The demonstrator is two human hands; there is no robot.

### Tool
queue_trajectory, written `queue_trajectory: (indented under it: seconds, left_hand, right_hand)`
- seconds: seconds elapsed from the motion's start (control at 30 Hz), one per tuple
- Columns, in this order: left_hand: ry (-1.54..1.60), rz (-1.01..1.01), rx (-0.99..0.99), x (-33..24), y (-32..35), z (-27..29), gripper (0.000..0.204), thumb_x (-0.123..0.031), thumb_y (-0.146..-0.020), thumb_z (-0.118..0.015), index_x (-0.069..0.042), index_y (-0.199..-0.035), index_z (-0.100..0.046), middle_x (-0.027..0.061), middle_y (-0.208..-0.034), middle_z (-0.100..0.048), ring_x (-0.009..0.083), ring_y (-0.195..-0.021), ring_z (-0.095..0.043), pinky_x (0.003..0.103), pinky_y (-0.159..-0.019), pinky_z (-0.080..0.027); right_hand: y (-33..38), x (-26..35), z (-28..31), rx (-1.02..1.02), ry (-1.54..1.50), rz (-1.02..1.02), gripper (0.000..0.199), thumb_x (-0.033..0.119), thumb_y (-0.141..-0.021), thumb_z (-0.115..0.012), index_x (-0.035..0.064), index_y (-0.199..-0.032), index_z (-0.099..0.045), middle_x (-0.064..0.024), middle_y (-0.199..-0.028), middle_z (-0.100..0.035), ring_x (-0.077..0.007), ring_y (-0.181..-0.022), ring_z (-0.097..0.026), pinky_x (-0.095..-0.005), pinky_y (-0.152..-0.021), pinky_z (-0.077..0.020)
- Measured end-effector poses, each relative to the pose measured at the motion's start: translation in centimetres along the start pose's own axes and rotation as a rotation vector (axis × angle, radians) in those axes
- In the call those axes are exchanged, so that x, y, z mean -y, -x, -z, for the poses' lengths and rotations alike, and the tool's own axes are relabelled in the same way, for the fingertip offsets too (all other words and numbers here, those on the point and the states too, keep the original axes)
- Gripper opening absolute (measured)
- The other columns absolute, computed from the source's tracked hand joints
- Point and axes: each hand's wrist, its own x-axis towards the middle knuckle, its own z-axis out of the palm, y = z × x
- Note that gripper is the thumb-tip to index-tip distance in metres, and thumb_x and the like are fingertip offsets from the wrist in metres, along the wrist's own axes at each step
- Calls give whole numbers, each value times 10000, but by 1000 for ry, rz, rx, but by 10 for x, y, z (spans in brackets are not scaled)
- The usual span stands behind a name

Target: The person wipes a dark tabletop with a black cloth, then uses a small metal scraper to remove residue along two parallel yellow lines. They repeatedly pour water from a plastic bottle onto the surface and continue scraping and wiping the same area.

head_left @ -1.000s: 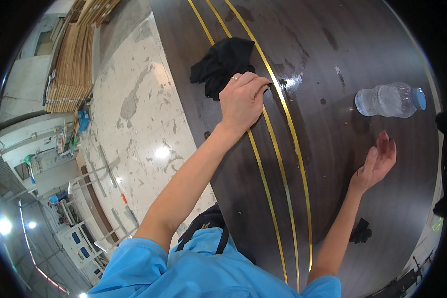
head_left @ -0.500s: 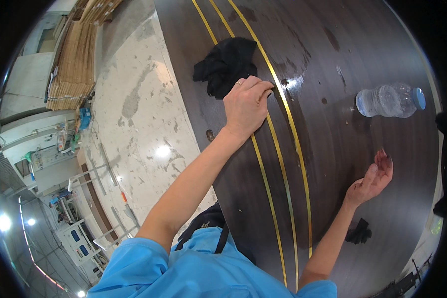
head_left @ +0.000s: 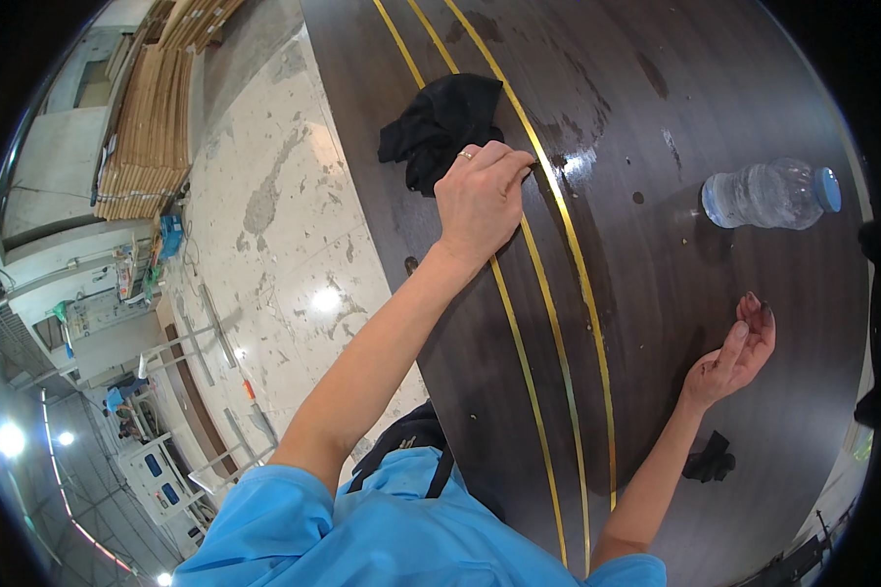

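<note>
Left hand [head_left: 480, 201] curled, fingertips pinching brass inlay strip [head_left: 548, 186] (black rag [head_left: 439, 125] at 11 o'clock, handy); right hand [head_left: 739, 352] open, empty, palm up.

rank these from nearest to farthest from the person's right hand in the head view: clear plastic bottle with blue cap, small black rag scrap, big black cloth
From the right hand:
1. Small black rag scrap, just below the wrist toward the person.
2. Clear plastic bottle with blue cap, lying farther up the dark wooden panel.
3. Big black cloth, far across to the left, by the left hand.
</note>
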Motion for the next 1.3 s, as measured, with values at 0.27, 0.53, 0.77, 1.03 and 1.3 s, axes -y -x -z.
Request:
queue_trajectory:
  seconds: [0.27,0.53,0.77,1.03,1.3]
  left_hand:
    - [10,8,-1,-3,5,0,95,-54,-918,-808,-98,-991,-849,16,-934,-765,237,-853,-718,349,-774,-563]
    - [-4,40,-18,-2,2,0,92,-69,-921,-814,-104,-997,-851,11,-934,-758,234,-847,-710,362,-777,-563]
    - [-34,3,-15,-4,1,-1,92,-58,-927,-806,-102,-994,-851,-2,-940,-759,232,-845,-702,358,-760,-561]
    - [-49,-22,51,-4,-1,1,125,-33,-922,-784,-101,-1004,-850,3,-944,-762,230,-863,-708,359,-754,-564]
    - [-54,-43,39,-5,-1,2,145,-24,-911,-778,-97,-1011,-853,7,-936,-762,233,-865,-715,359,-747,-566]
  right_hand:
    - [-1,2,-2,-11,15,-10,468,168,-1127,-636,-72,-1512,-523,-225,-1394,-697,-305,-1351,-656,-459,-1216,-506]
    - [0,1,0,6,18,-6,439,168,-1134,-623,-66,-1496,-541,-216,-1383,-701,-293,-1347,-658,-450,-1207,-515]
    - [0,1,1,5,5,-17,425,161,-1143,-607,-64,-1496,-538,-212,-1382,-699,-286,-1340,-659,-445,-1202,-519]
    - [1,2,-1,-2,17,-11,435,160,-1145,-599,-64,-1512,-530,-204,-1374,-705,-281,-1325,-665,-430,-1194,-528]
    - [0,2,-1,10,6,2,426,157,-1138,-605,-61,-1499,-545,-201,-1373,-708,-276,-1325,-669,-431,-1190,-535]
